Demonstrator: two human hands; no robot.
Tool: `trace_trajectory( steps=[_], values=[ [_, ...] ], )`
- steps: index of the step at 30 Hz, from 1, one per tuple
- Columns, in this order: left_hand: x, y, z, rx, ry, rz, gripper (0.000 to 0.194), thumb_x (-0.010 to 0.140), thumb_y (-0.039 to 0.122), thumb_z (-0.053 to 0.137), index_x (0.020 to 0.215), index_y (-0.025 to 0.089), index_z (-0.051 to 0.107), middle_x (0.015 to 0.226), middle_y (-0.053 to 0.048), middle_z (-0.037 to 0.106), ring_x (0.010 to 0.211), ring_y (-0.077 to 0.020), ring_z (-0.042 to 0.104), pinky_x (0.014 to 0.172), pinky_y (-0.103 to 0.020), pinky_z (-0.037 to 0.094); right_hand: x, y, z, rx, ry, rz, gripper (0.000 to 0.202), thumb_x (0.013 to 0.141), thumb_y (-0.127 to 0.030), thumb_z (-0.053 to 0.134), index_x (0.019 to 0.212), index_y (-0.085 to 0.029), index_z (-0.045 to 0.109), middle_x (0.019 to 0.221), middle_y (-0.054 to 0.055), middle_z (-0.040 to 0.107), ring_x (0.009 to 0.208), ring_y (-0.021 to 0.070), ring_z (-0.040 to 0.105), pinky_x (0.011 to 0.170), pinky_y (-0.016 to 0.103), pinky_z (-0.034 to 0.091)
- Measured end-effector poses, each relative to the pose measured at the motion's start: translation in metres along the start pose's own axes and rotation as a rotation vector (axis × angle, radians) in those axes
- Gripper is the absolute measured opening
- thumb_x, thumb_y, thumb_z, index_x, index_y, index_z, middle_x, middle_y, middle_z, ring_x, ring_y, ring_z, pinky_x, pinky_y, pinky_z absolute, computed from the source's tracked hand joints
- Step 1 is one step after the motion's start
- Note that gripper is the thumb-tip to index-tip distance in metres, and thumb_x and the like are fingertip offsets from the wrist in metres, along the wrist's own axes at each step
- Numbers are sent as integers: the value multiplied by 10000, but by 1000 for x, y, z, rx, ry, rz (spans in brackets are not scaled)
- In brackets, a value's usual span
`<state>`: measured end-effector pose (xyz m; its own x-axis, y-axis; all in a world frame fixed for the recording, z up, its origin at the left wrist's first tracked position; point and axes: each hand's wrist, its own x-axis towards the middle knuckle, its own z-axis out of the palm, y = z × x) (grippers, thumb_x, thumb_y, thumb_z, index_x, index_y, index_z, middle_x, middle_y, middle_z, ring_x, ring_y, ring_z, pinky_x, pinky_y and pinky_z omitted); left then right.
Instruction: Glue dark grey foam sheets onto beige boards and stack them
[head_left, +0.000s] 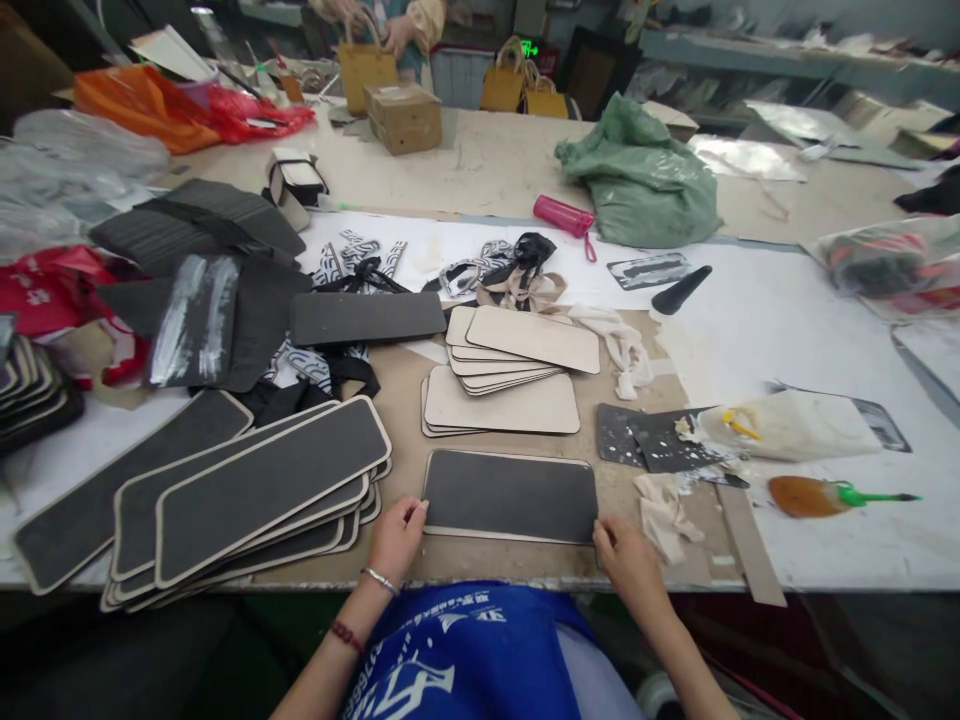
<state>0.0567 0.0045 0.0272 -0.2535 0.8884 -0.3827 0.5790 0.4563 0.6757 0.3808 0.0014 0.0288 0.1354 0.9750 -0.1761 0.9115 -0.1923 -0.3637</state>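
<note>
A dark grey rectangular panel (510, 497) with a cream edge lies flat at the front of the table. My left hand (399, 535) pinches its left end between thumb and fingers. At the opposite end, my right hand (624, 553) grips the lower right corner the same way. Just beyond the panel sits a pile of cream panels (502, 400) with rounded corners and dark rims. To the left of my left hand, a fanned stack of long dark panels (274, 490) with cream borders reaches the table's front edge.
Glue-smeared dark strips (660, 440), a brown bottle with a green nozzle (806, 496) and a crumpled cloth (666, 515) lie right. Patterned straps (360, 260), a pink case (564, 215) and a green bag (645, 175) are farther back. Across the table, another person's hands (397, 35) touch a yellow handbag (367, 72).
</note>
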Motion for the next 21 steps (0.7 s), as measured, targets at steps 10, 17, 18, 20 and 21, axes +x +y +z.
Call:
trace_trajectory(
  steps=[10,17,18,20,21],
  values=[
    [-1,-9,13,82,45,28,284,754,389,382,565,194,464,569,-7,502,607,-161,485,589,-263,332,7,10,9,-1,-59,23,271,762,-384,297,608,-219,447,608,45,540,603,184,507,609,296,356],
    [-1,-5,13,81,84,5,217,718,317,426,547,190,467,584,-13,519,625,-162,499,603,-265,359,13,11,11,40,-95,81,283,722,-425,310,608,-220,468,580,48,552,561,185,498,575,297,345],
    [-1,-5,13,79,85,2,217,719,318,425,547,190,467,586,-14,523,628,-163,502,603,-265,362,13,11,11,43,-94,83,286,722,-428,311,610,-218,472,577,48,552,558,184,497,574,296,345],
    [-2,-5,12,77,75,-7,227,723,330,424,549,190,468,588,-15,530,628,-165,507,599,-265,364,12,11,12,40,-77,83,286,725,-426,315,606,-216,469,580,48,551,564,181,497,577,295,347],
    [-2,-5,12,77,67,-13,233,725,339,424,552,191,472,588,-15,534,624,-165,509,595,-264,364,11,10,13,39,-65,79,283,729,-422,317,601,-216,462,584,48,550,570,179,498,582,294,349]
  ],
)
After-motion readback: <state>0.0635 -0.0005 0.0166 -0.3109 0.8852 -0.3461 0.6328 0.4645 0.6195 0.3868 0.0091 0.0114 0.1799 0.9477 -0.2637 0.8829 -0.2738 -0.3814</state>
